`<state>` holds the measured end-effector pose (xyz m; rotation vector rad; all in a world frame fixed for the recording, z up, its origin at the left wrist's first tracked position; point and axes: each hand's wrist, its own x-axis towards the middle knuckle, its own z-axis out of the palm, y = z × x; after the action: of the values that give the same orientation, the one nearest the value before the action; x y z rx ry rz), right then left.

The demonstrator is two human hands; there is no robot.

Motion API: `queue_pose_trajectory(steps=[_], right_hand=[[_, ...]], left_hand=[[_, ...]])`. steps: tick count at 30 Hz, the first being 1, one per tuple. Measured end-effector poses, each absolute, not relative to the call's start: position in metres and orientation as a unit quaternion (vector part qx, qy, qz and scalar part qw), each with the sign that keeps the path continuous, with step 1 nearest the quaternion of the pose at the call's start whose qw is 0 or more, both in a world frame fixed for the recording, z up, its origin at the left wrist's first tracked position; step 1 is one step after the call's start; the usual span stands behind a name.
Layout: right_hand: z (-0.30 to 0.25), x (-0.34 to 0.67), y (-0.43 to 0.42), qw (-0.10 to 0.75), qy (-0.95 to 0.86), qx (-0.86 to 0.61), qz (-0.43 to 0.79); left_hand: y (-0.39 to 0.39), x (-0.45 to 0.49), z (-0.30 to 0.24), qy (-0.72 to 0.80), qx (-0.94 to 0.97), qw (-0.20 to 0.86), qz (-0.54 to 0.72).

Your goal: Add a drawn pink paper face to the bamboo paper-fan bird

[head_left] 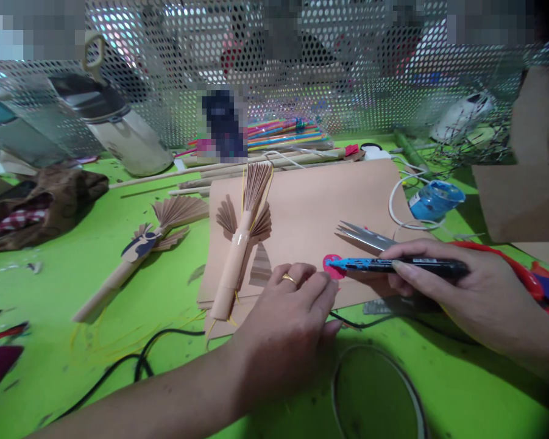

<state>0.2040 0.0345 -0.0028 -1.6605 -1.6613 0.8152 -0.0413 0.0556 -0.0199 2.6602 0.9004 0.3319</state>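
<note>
**Marker pen (393, 264) tip on a pink disc (331, 268)**

At the tan card sheet (311, 207)'s near edge, your left hand (292, 305) rests, fingers loosely curled, tips beside the pink disc. Your right hand (461, 286) pinches the marker pen, tip on the disc. Colouring seems under way; the next stroke needs the disc held steady.

The folded-paper bird (242, 244) serves as reference on the green worktop (73, 317). Left of it: a second paper bird (137, 250), then a brown cloth (50, 201). Behind it: coloured straws (287, 131), a steel flask (119, 131), a perforated metal screen (347, 73). Right of it: a blue tape roll (436, 200). In front: a black cable (132, 360).
</note>
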Motion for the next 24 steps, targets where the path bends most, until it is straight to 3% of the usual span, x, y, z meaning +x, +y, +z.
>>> queue_pose_trajectory(steps=[5,13,24], right_hand=[[-0.0031,0.2036,0.0343,0.343,-0.623,-0.625,0.321],[0.0006,0.2016,0.0363,0.296,-0.652,-0.616,0.329],[0.0044,0.1981,0.0369,0.294,-0.635,-0.627,0.343]], left_hand=[[0.0557,-0.0412,-0.0189,0.314,0.929,0.158,0.119],[0.0553,-0.0419,-0.0218,0.311,0.932,0.143,0.119],[0.0555,-0.0414,-0.0202,0.311,0.932,0.147,0.115]])
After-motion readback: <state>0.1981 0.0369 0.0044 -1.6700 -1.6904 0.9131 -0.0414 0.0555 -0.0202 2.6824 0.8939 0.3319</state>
